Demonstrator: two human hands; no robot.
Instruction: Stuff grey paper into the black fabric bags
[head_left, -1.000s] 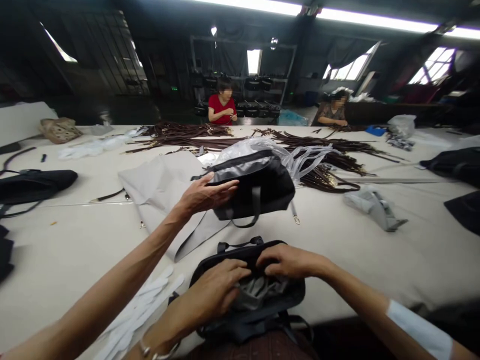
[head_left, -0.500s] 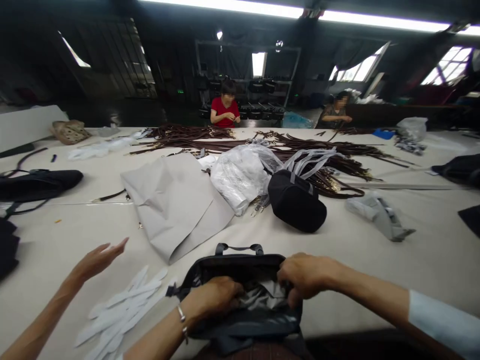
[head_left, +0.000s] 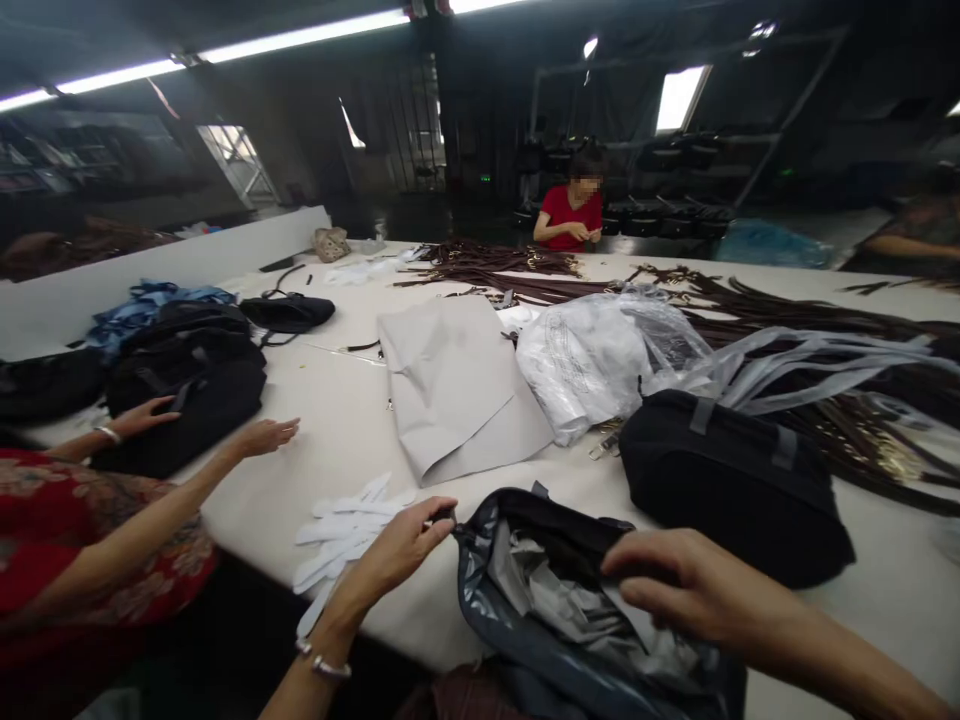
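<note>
A dark bag [head_left: 517,640] stands unzipped at the table's front edge, its mouth facing up. Crumpled grey-white paper [head_left: 555,590] fills its inside. My left hand [head_left: 409,540] is closed at the bag's left corner, pinching the small dark zipper end there. Over the right part of the opening, my right hand [head_left: 675,580] has its fingers curled, close to a pale flat edge of the paper; what they grip, if anything, is hidden. White glove-like strips [head_left: 345,535] lie on the table just left of my left hand.
A closed black bag [head_left: 727,480] stands to the right. Behind are a grey sheet [head_left: 457,390], clear plastic bags [head_left: 585,360] and brown straps [head_left: 510,285]. At left, a co-worker in a red patterned top [head_left: 97,540] reaches beside black bags [head_left: 187,370]. Another person in red [head_left: 570,215] sits opposite.
My view has swung left, bringing the co-worker's body and black bags into sight. My left hand has come out of the bag to its left corner; my right hand has shifted over the opening.
</note>
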